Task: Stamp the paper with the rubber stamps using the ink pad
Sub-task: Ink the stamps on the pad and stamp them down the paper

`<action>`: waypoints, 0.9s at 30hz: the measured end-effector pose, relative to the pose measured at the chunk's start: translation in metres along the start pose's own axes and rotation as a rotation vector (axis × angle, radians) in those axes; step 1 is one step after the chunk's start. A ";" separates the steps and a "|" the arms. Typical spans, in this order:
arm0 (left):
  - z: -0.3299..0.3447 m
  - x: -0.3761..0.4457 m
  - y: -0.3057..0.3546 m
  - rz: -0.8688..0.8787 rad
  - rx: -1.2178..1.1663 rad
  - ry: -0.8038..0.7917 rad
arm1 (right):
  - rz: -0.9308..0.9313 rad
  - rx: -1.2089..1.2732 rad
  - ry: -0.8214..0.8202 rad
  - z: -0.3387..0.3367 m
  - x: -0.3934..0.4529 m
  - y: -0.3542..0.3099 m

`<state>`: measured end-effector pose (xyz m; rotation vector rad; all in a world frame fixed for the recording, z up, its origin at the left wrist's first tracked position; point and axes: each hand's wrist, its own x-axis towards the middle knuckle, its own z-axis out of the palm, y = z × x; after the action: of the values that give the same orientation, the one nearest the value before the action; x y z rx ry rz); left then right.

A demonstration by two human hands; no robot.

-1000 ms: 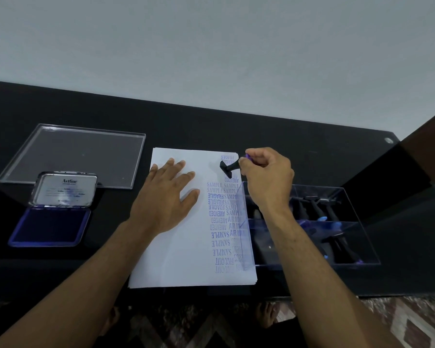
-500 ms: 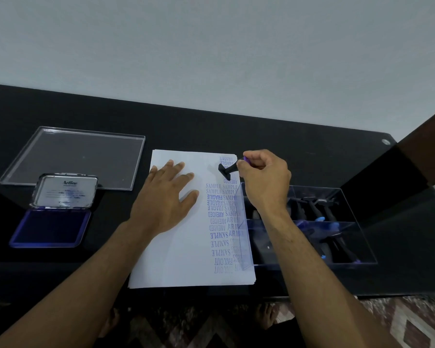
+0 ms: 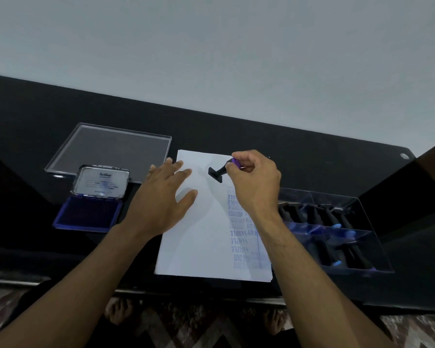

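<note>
A white sheet of paper (image 3: 199, 244) lies on the black table, with a column of blue stamped words down its right side. My right hand (image 3: 255, 183) grips a black rubber stamp (image 3: 217, 173) by its purple-topped handle, holding it tilted just above the paper's upper part. My left hand (image 3: 161, 199) hovers flat with fingers spread over the paper's left edge. The open ink pad (image 3: 88, 216), blue with a metal lid, sits to the left of the paper.
A clear plastic lid (image 3: 111, 149) lies behind the ink pad. A clear box (image 3: 337, 234) with several black stamps stands right of the paper. The table's front edge runs near my forearms; feet show on a patterned rug below.
My right hand has lifted the stamp off the paper's top right and carried it leftward. My left hand has slid left and risen slightly.
</note>
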<state>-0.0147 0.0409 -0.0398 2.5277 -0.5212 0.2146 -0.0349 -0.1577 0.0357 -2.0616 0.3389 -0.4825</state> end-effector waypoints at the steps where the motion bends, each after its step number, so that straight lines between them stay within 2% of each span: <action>1: -0.007 -0.006 -0.003 -0.017 0.009 0.012 | -0.011 -0.003 -0.015 0.006 -0.005 -0.005; 14: -0.082 -0.097 -0.069 -0.198 0.076 0.146 | -0.159 -0.036 -0.244 0.087 -0.070 -0.064; 22: -0.100 -0.136 -0.118 -0.290 0.110 0.167 | -0.229 -0.053 -0.339 0.130 -0.102 -0.089; 27: -0.102 -0.147 -0.138 -0.316 0.126 0.160 | -0.341 -0.144 -0.383 0.144 -0.114 -0.095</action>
<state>-0.0967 0.2507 -0.0583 2.6418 -0.0435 0.3360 -0.0644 0.0470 0.0272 -2.3065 -0.2148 -0.2576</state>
